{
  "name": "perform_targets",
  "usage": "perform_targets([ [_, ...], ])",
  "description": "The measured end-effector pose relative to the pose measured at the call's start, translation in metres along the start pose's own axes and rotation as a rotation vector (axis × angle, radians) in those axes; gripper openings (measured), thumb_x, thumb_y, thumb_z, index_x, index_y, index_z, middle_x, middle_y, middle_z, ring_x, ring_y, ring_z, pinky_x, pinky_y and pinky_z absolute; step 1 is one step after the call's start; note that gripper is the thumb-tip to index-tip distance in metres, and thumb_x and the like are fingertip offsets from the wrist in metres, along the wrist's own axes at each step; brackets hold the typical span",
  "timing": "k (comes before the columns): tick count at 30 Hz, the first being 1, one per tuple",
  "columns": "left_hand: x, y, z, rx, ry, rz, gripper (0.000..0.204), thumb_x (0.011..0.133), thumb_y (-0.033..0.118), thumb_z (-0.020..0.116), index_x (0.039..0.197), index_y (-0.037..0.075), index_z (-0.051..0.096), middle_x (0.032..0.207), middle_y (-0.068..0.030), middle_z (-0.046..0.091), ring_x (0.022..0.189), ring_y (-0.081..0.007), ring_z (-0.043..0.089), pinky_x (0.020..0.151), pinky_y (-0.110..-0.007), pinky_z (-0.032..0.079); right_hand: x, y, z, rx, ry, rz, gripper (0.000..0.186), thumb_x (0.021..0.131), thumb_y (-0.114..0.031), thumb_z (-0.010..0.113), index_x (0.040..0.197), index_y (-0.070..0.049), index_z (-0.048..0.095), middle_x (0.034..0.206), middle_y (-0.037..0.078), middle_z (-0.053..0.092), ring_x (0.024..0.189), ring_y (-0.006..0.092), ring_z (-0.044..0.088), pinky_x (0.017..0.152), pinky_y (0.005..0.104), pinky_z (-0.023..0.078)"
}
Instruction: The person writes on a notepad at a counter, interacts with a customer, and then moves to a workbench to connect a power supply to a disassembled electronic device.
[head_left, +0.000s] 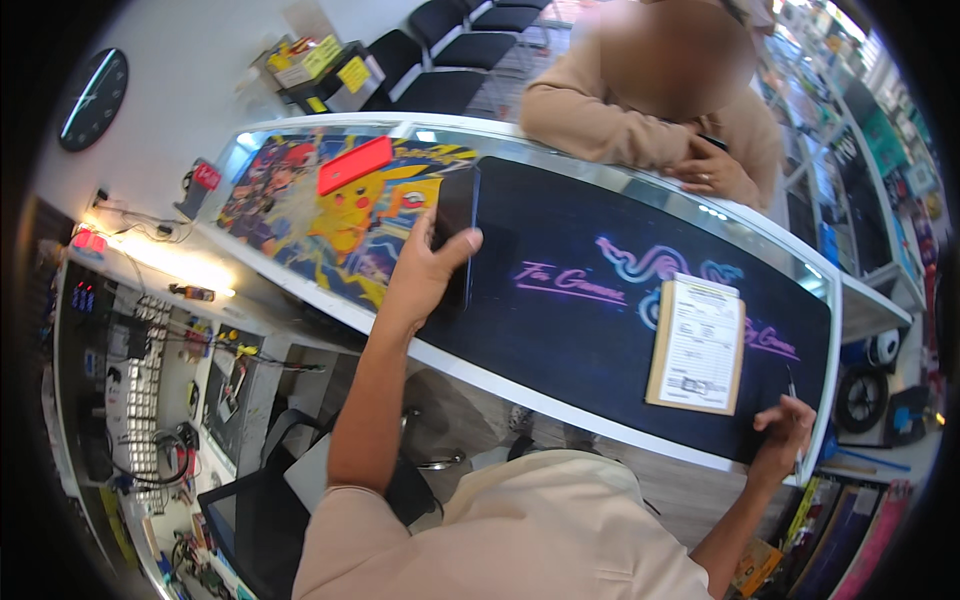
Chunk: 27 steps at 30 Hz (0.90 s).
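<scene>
Left hand (440, 260) in the action left of centre, thumb laid across the face of a dark, flat, rectangular slab (460, 203), fingers at its left side, gripping it! That slab sits tilted steeply in the frame, right where a colourful cartoon-print mat (285, 240) meets a black mat with neon pink and blue artwork (570, 345). Over to the lower right, and the right hand (785, 435) has its fingers curled about a slim pen-like stick (791, 382), near the right end of the long white-edged counter (600, 417). Just up and left of it lies a brown clipboard (660, 375) bearing a white printed form (703, 340), flat on the black mat, well apart from the slab. Upper left of centre, a bright red rectangular case-like piece (355, 166) rests on the cartoon-print mat, near the slab but not touching it. And at the upper right, across the counter, a person in a beige long-sleeved top (590, 115) leans in, forearms on the far edge, hands together beside a small dark object (712, 142)
</scene>
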<state>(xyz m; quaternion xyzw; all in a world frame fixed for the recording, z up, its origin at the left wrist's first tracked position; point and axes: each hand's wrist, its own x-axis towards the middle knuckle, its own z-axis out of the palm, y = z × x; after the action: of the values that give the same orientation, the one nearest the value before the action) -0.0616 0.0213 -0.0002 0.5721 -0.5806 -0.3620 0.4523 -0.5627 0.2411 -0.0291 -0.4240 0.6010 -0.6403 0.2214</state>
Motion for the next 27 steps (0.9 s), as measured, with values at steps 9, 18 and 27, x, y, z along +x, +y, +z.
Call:
perform_targets([
  [9,-0.032,0.013,-0.01,-1.716,-0.027,-0.053,0.049,0.11,0.012,0.057,0.156,0.004,0.042,0.149,-0.0165,0.058,0.141,-0.0292,0.056,0.125,-0.054,0.041,0.013,0.007,0.0,0.003,0.062,0.076,0.055,0.118,-0.05,0.038,0.118,-0.002,0.065,0.072,0.004,0.055,0.072,0.0134,0.055,0.07,0.0288,0.044],
  [18,-0.04,0.032,-0.017,-2.001,-0.182,-0.093,0.062,0.11,0.045,0.06,0.141,-0.006,0.048,0.122,-0.0162,0.063,0.123,-0.0315,0.062,0.119,-0.053,0.044,0.016,0.002,0.001,0.009,0.059,0.128,0.061,0.117,-0.054,0.035,0.119,-0.002,0.067,0.071,0.005,0.057,0.072,0.0139,0.054,0.072,0.0286,0.043],
  [27,-0.041,0.023,-0.018,-1.968,-0.192,-0.152,0.088,0.108,0.048,0.063,0.152,-0.02,0.028,0.125,-0.0221,0.054,0.12,-0.0318,0.059,0.114,-0.049,0.049,0.016,0.006,-0.006,0.048,0.041,0.129,0.069,0.117,-0.058,0.03,0.121,-0.002,0.07,0.076,0.006,0.061,0.073,0.0146,0.054,0.075,0.029,0.042],
])
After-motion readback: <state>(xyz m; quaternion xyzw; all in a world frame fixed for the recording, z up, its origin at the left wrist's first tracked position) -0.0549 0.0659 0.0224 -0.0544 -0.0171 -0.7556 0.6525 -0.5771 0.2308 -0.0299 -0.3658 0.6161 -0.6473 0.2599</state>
